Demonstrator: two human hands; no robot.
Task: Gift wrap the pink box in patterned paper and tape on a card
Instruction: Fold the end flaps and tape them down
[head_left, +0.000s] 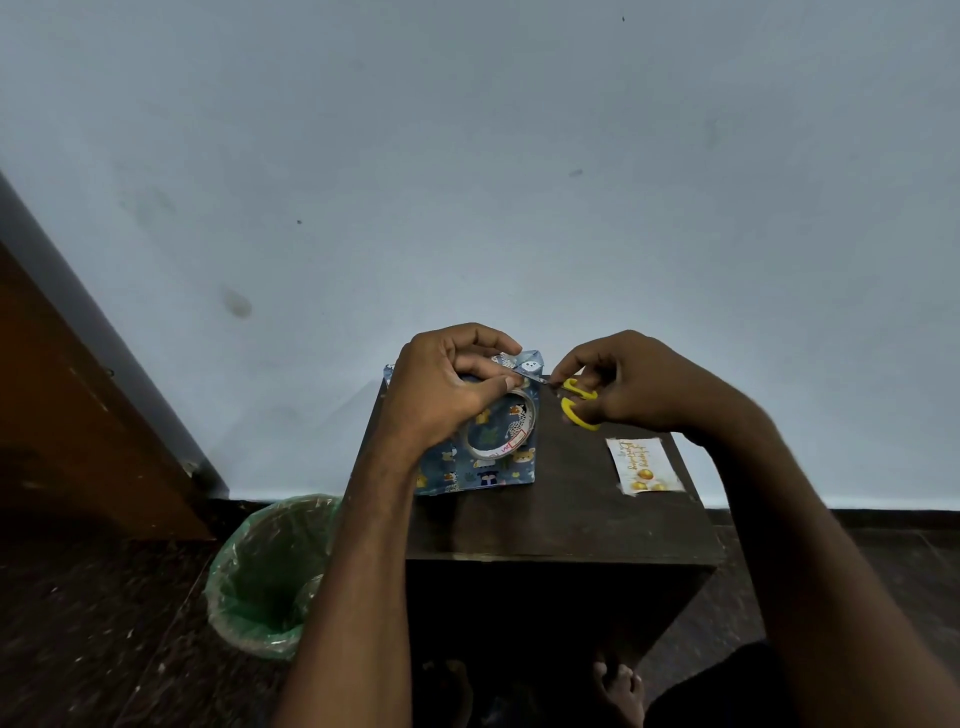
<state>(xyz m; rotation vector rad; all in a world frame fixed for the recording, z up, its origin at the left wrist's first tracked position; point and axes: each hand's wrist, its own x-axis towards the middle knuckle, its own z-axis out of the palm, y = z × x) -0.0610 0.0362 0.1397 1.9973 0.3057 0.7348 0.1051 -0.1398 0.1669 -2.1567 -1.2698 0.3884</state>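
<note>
Right hand (618, 387) grips yellow scissors (576, 402), blades pointing left at tape stretched from left hand (441, 387), whose fingers pinch the roll (501, 431) mid-frame.

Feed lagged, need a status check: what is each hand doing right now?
Left hand: closed, pinching a tape strip off the tape roll on the wrapped box.
Right hand: closed on the yellow scissors.

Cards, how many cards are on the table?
1. The birthday card lies flat on the right side of the dark table, to the right of the wrapped box and near the yellow scissors. Others could be hidden under the hands.
</note>
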